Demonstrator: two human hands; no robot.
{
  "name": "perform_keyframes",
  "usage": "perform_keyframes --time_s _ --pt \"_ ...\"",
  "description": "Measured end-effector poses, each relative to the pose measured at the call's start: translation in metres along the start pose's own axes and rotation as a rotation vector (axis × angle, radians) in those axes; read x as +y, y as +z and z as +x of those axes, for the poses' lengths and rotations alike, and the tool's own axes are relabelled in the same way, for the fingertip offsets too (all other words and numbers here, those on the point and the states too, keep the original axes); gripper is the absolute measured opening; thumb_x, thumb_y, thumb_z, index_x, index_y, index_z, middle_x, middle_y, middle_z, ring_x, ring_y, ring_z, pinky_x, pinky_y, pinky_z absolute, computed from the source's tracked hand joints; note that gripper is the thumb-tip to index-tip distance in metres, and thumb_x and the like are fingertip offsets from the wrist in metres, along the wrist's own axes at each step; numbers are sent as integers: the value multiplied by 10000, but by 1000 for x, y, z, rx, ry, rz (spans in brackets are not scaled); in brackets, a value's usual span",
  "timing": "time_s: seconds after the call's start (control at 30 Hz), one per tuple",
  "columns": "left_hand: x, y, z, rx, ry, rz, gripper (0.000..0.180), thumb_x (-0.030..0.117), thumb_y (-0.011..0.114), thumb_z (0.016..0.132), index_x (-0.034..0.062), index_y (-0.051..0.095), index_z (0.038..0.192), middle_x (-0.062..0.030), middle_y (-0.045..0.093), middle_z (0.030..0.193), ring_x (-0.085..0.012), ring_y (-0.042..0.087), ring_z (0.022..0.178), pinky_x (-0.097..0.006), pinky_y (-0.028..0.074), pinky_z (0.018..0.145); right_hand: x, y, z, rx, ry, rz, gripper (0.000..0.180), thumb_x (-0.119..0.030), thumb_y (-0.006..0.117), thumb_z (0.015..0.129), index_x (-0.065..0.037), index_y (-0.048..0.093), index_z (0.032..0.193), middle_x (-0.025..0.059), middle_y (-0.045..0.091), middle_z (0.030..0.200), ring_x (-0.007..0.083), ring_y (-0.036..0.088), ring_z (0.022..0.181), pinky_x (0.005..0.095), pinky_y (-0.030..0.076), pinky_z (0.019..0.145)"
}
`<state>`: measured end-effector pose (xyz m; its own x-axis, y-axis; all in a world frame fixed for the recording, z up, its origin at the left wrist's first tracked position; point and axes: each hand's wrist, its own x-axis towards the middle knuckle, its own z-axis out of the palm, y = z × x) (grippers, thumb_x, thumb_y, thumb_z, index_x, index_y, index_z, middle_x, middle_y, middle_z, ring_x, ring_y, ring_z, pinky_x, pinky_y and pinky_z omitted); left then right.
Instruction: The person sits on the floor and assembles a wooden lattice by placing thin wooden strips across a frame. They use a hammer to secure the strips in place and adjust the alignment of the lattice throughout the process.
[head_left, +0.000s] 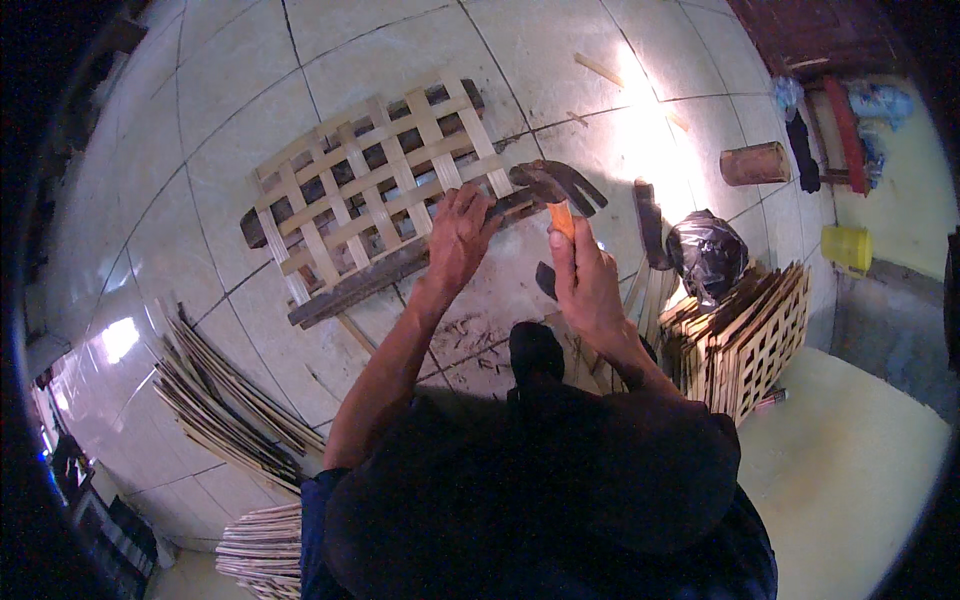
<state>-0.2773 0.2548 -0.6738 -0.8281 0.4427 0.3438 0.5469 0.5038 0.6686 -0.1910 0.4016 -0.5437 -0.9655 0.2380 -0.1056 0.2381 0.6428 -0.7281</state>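
A lattice panel of pale woven wood strips (433,130) lies over dark wooden bars on the tiled floor, tilted up to the right. Along its near edge runs a dark wooden bar (365,284). My left hand (462,238) presses on the panel's near right part, fingers curled together; whatever they pinch is hidden. Just right of it, my right hand (590,280) is wrapped round the orange handle of a claw hammer (560,218). The hammer's dark head is raised close to the panel's right end, beside the left hand's fingertips.
Small dark nail-like bits (475,338) lie scattered on the floor before me. At right are a black plastic bag (708,258), a stack of lattice panels (750,345), a wooden block (754,164) and a yellow container (846,248). Long thin strips (225,400) lie at left.
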Motion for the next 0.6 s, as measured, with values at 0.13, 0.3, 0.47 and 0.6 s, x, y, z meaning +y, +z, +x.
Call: perform_keyframes --time_s 0.13,0.3,0.47,0.6 --pt "-2 -1 -3 -30 35 31 309 117 717 755 37 605 1031 -131 564 1039 -341 545 978 -451 453 860 6 -5 -7 -63 123 1 271 -271 424 1022 -22 453 1125 257 592 714 496 597 708 539 430 588" --pt "6 -3 -2 -65 45 121 289 109 690 766 39 608 1034 -129 562 1037 -335 546 975 -435 460 856 20 -4 -12 -36 105 -18 289 -286 404 1028 -28 466 1142 271 596 749 501 597 723 548 432 607" --pt "5 0 -1 -11 4 42 268 87 694 752 35 600 998 -142 557 1035 -350 546 965 -450 456 841 25 1 -14 -41 102 -35 288 -279 410 1024 -31 463 1161 277 589 743 506 593 730 561 428 617" --pt "7 -2 0 -35 -32 12 260 89 702 756 31 595 986 -147 555 1032 -361 545 947 -458 453 829 23 2 -14 -51 90 -31 283 -277 412 1020 -39 457 1166 279 583 729 511 586 725 568 420 614"
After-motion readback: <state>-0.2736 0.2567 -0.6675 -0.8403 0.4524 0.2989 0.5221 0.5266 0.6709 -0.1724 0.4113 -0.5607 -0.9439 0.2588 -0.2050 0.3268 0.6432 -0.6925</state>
